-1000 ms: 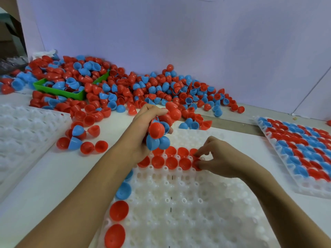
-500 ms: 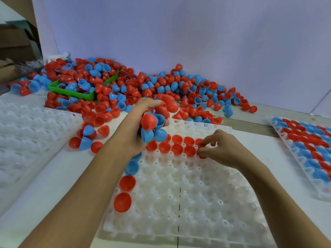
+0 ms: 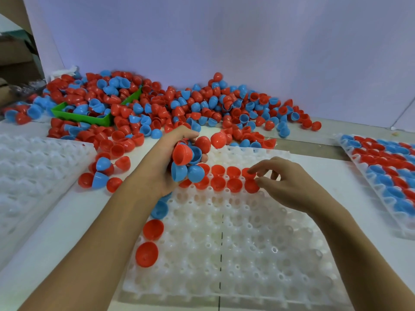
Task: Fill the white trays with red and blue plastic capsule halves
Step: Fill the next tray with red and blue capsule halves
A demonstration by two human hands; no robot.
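Note:
A white tray (image 3: 224, 254) with rows of empty sockets lies in front of me. Its far rows hold several red halves (image 3: 224, 178). Down its left edge sit a blue half (image 3: 160, 209) and two red halves (image 3: 153, 230). My left hand (image 3: 155, 173) hovers over the tray's far left corner and grips a handful of red and blue capsule halves (image 3: 186, 162). My right hand (image 3: 289, 185) is over the right end of the red rows, fingers spread, fingertips touching a seated red half (image 3: 250, 186).
A big pile of loose red and blue halves (image 3: 202, 104) spreads along the back wall, spilling over a green bin (image 3: 85, 118). A second empty white tray (image 3: 27, 171) lies at left. A filled tray (image 3: 404, 232) lies at right. Loose halves (image 3: 98, 176) sit between the trays.
My right hand has gone from pinching a red half at the end of the row to spread fingers above it. The left hand keeps its handful. The view has shifted slightly.

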